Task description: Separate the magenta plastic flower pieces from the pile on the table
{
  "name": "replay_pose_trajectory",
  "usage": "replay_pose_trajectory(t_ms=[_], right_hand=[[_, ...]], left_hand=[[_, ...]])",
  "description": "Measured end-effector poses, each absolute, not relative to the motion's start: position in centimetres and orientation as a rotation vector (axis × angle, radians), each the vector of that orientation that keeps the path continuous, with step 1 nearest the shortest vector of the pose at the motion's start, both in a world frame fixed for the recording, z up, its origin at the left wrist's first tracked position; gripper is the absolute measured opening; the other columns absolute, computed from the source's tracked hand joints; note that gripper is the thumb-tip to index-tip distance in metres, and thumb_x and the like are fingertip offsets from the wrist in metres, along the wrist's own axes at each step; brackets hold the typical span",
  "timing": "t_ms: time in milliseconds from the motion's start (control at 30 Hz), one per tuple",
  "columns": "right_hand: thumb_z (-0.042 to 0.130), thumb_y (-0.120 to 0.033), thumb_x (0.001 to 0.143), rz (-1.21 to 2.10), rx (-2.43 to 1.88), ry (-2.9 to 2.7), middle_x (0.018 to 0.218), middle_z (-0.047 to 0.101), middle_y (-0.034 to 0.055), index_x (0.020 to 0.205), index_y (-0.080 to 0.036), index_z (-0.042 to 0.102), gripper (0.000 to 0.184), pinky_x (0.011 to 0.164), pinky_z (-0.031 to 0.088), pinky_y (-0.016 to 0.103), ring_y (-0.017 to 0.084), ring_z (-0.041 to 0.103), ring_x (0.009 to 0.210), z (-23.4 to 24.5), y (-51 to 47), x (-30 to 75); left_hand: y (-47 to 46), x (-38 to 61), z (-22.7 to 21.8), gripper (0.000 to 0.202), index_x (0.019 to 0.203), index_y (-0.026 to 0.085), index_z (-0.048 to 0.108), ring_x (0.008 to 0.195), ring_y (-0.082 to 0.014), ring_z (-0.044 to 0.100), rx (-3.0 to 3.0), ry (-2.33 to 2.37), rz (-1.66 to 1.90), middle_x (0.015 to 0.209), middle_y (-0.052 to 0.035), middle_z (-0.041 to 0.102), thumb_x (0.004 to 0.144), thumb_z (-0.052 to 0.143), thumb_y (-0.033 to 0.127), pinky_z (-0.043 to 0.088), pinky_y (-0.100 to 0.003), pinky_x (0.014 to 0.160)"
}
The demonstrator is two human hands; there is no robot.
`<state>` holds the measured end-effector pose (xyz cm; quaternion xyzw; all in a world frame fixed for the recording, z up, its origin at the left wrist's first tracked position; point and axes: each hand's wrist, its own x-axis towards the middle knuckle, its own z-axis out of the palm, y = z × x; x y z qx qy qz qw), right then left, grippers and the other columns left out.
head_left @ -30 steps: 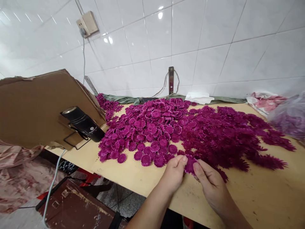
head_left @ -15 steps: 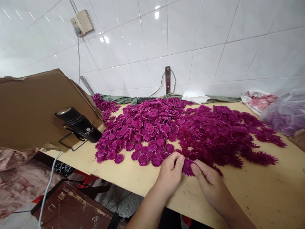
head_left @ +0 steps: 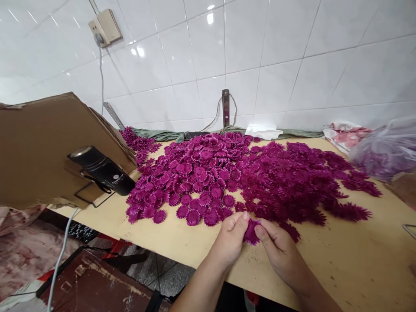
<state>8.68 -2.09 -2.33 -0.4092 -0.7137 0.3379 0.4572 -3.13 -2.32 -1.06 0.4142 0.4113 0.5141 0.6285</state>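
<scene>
My left hand and my right hand meet over the near edge of a pale wooden table. Both pinch the same magenta fabric flower piece between thumbs and fingers. Just beyond my hands lies a wide heap of magenta flower pieces. On its left the cupped, rounded flowers lie close together; on the right are flatter, spikier petal layers.
A black cylindrical tool on a wire stand sits at the table's left, with its white cord hanging down. Folded cardboard stands behind it. A plastic bag of purple pieces lies far right. White tiled wall behind.
My hands and the flower piece have kept together, drifting slightly left in the view as the camera shifted; my fingers have worked the piece a little lower and tighter.
</scene>
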Motion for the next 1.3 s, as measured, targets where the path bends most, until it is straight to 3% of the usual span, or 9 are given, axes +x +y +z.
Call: replay_pose_trajectory(t_ms=[267, 433, 600, 800, 1033, 1300], right_hand=[[0.035, -0.031, 0.088, 0.726, -1.128, -1.764, 0.054, 0.05, -0.0008, 0.061, -0.021, 0.044, 0.03, 0.05, 0.044, 0.023, 0.014, 0.052, 0.052, -2.8, -2.4, 8.6], [0.046, -0.023, 0.084, 0.332, -1.162, -1.699, 0.077, 0.056, 0.005, 0.086, -0.019, 0.051, 0.007, 0.06, 0.049, 0.028, 0.017, 0.057, 0.066, -2.1, -2.9, 7.9], [0.049, -0.017, 0.084, 0.106, -1.059, -1.818, 0.086, 0.057, 0.0067, 0.088, -0.02, 0.056, 0.009, 0.07, 0.05, 0.031, 0.019, 0.06, 0.08, -1.6, -3.4, 7.8], [0.052, -0.022, 0.083, 0.229, -1.054, -1.84, 0.09, 0.061, 0.0068, 0.101, -0.019, 0.056, 0.018, 0.073, 0.052, 0.031, 0.019, 0.061, 0.084, -2.3, -3.4, 8.3], [0.055, -0.028, 0.08, 0.38, -1.124, -1.765, 0.096, 0.061, 0.0102, 0.105, -0.016, 0.06, 0.028, 0.074, 0.054, 0.035, 0.022, 0.061, 0.089, -3.0, -3.4, 8.4], [0.049, -0.03, 0.084, 0.946, -1.048, -1.605, 0.108, 0.061, 0.0096, 0.111, -0.021, 0.061, 0.031, 0.077, 0.055, 0.032, 0.021, 0.06, 0.099, -3.0, -2.8, 9.8]], left_hand=[[-2.1, -3.3, -1.1, 0.05, 0.059, 0.019, 0.039, 0.057, -0.0098, 0.03, 1.073, 1.049, 1.144, 0.059, 0.0046, 0.034, 0.07, 0.048, 0.066, 0.029, -0.024, 0.057], [-2.0, -3.3, -1.5, 0.048, 0.058, 0.019, 0.038, 0.056, -0.0102, 0.032, 1.106, 1.129, 1.17, 0.057, 0.0049, 0.034, 0.072, 0.047, 0.064, 0.029, -0.024, 0.055], [-1.9, -3.2, -1.5, 0.048, 0.056, 0.019, 0.041, 0.053, -0.0096, 0.03, 1.062, 1.147, 1.168, 0.054, 0.0052, 0.034, 0.07, 0.05, 0.064, 0.027, -0.024, 0.052], [-2.1, -3.1, -1.4, 0.049, 0.054, 0.019, 0.037, 0.051, -0.0083, 0.024, 0.944, 1.109, 1.156, 0.053, 0.0068, 0.028, 0.067, 0.054, 0.063, 0.023, -0.024, 0.05], [-2.2, -2.7, -1.5, 0.05, 0.058, 0.018, 0.044, 0.058, -0.0106, 0.033, 1.038, 1.15, 1.169, 0.058, 0.0036, 0.036, 0.068, 0.051, 0.066, 0.029, -0.025, 0.056], [-2.0, -2.9, -0.7, 0.045, 0.058, 0.019, 0.039, 0.052, -0.0098, 0.03, 1.168, 1.183, 1.103, 0.053, 0.0052, 0.034, 0.075, 0.043, 0.061, 0.025, -0.024, 0.05]])
